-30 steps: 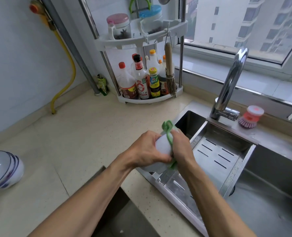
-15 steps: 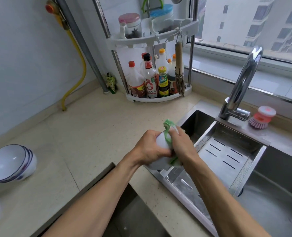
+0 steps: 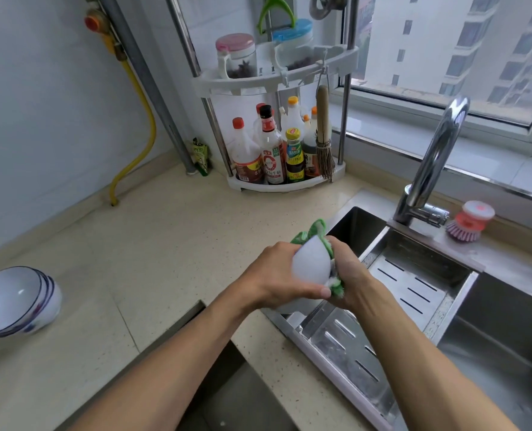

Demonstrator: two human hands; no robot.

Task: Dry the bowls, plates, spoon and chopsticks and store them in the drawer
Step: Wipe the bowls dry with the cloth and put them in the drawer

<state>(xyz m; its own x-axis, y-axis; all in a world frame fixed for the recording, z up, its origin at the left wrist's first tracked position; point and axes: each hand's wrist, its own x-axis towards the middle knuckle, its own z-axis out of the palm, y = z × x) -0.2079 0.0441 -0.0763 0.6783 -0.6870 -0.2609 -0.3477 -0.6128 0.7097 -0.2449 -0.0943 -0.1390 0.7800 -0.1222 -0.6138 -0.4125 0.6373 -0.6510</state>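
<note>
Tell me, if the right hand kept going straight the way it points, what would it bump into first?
The right hand points left into the green cloth it presses on the white bowl, so cloth and bowl come first, then probably the left hand.

Both forearms are bare to the frame's edge; left hand point(image 3: 277, 275) and right hand point(image 3: 350, 276) ungloved.

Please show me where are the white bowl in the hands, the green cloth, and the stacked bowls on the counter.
white bowl point(image 3: 310, 259): head view, on its bare outer wall.
green cloth point(image 3: 316, 228): head view, on the fold above the bowl.
stacked bowls point(image 3: 8, 298): head view, inside the top bowl.
</note>
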